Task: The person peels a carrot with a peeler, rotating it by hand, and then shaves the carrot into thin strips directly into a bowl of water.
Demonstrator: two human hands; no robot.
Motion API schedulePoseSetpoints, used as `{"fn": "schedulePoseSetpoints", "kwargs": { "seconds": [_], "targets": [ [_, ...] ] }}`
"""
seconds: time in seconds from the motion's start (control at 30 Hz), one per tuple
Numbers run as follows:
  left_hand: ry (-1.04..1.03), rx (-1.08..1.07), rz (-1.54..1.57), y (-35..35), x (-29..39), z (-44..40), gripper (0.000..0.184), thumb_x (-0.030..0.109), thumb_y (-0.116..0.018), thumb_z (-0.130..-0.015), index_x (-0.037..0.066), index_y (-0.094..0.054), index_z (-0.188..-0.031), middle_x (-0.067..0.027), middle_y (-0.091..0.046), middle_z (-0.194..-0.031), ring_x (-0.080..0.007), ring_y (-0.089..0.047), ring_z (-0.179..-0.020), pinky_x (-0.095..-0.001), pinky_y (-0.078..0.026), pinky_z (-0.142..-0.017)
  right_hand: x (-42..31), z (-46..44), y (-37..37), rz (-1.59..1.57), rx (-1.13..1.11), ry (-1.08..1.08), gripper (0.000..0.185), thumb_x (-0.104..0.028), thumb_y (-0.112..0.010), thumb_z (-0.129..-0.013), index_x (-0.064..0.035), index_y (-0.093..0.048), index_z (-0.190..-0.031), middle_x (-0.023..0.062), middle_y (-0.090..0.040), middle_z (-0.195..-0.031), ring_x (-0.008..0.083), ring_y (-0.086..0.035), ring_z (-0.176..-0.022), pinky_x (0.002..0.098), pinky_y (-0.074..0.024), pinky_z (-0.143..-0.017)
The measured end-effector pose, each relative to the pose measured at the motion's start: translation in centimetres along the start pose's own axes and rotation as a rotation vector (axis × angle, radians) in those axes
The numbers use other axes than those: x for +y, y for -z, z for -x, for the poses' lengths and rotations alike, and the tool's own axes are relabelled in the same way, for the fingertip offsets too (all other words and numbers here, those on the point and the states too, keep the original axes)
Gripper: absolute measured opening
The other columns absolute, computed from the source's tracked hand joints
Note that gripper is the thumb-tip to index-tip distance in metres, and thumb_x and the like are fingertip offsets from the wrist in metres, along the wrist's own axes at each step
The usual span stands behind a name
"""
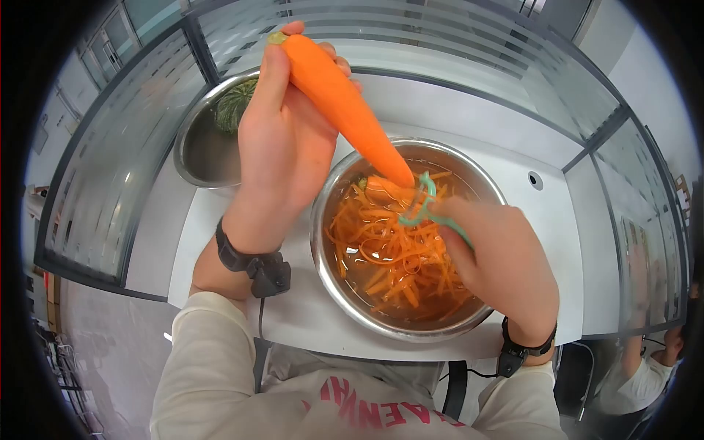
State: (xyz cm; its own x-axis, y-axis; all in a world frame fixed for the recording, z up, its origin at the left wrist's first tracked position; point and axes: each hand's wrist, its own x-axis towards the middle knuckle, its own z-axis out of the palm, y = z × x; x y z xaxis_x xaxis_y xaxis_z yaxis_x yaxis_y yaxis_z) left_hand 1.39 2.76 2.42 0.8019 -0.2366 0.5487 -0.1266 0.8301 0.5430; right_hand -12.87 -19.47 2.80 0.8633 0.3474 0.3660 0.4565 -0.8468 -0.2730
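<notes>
My left hand (287, 139) grips a large orange carrot (345, 106) by its thick end, with the stem stub at the top. The carrot slants down to the right over a steel bowl (320, 253). A green peeler (428, 198) is in my right hand (506, 257), its head close to the carrot's lower tip; whether the blade touches is too blurred to tell. Carrot peelings (392, 242) float in water inside the bowl. Another carrot piece (381, 189) lies among them near the far side, partly hidden.
A second steel bowl (192, 172) with a striped dark green round vegetable or melon (235, 103) stands at the back left. Glass-topped partitions (469, 103) surround the white table (543, 242). Another person (638, 381) is at the lower right.
</notes>
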Motion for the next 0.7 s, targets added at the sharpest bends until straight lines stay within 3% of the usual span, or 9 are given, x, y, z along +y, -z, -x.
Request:
{"fn": "schedulePoseSetpoints", "kwargs": {
  "seconds": [0.03,0.13,0.27,0.37,0.57,0.7],
  "targets": [
    [0.007,-0.015,0.038,0.1,0.1,-0.1,0.034,0.035,-0.035,-0.114,0.013,-0.043,-0.138,-0.0082,-0.059,-0.115,-0.022,-0.058,-0.106,-0.0432,-0.049,-0.097,0.3,0.2,0.0,0.089,-0.083,-0.021,0.03,-0.001,-0.071,-0.085,-0.0059,-0.069,-0.114,0.0154,-0.065,-0.073,0.0345,-0.061,-0.058,0.04,-0.0448,-0.054],
    [-0.011,0.015,-0.019,-0.4,0.0,0.1,0.033,0.035,-0.036,-0.114,0.012,-0.042,-0.138,-0.0086,-0.058,-0.116,-0.0232,-0.059,-0.107,-0.0442,-0.05,-0.096,-0.2,-0.1,0.7,0.074,-0.055,-0.092,0.021,-0.005,-0.067,-0.088,-0.0074,-0.066,-0.109,0.0148,-0.067,-0.072,0.0353,-0.066,-0.065,0.0458,-0.0481,-0.058],
    [-0.002,0.062,-0.029,-1.0,-0.3,0.1,0.032,0.033,-0.036,-0.114,0.012,-0.04,-0.138,-0.0106,-0.057,-0.119,-0.0256,-0.06,-0.107,-0.0445,-0.051,-0.095,-0.4,0.2,2.5,-0.065,-0.012,-0.14,0.02,-0.002,-0.068,-0.086,-0.0053,-0.068,-0.106,0.0155,-0.066,-0.071,0.037,-0.064,-0.061,0.0433,-0.0476,-0.057],
    [0.039,-0.033,-0.003,-0.5,0.0,0.2,0.032,0.032,-0.037,-0.114,0.012,-0.04,-0.138,-0.0108,-0.057,-0.119,-0.0254,-0.06,-0.106,-0.044,-0.051,-0.095,-0.7,0.4,3.6,-0.286,-0.038,-0.151,0.028,0.003,-0.064,-0.086,-0.002,-0.071,-0.113,0.012,-0.066,-0.07,0.0205,-0.06,-0.054,0.0298,-0.0426,-0.057],
    [0.159,-0.062,0.002,-1.3,-0.4,1.3,0.031,0.032,-0.037,-0.113,0.014,-0.044,-0.138,-0.0087,-0.054,-0.12,-0.0249,-0.056,-0.108,-0.0435,-0.047,-0.102,-1.7,0.0,3.0,-0.524,0.27,-0.171,0.026,0.002,-0.062,-0.092,0.0013,-0.069,-0.118,0.0054,-0.063,-0.068,0.0079,-0.049,-0.056,0.0238,-0.035,-0.054],
    [0.214,-0.146,0.0,-1.4,-0.9,1.8,0.036,0.035,-0.039,-0.112,0.016,-0.042,-0.142,-0.0087,-0.054,-0.124,-0.025,-0.055,-0.112,-0.0441,-0.046,-0.104,-2.5,0.2,2.5,-0.5,0.354,-0.105,0.031,0.002,-0.06,-0.093,0.0025,-0.066,-0.124,0.0068,-0.068,-0.085,0.0058,-0.053,-0.068,0.0207,-0.0376,-0.064]
  ]
}}
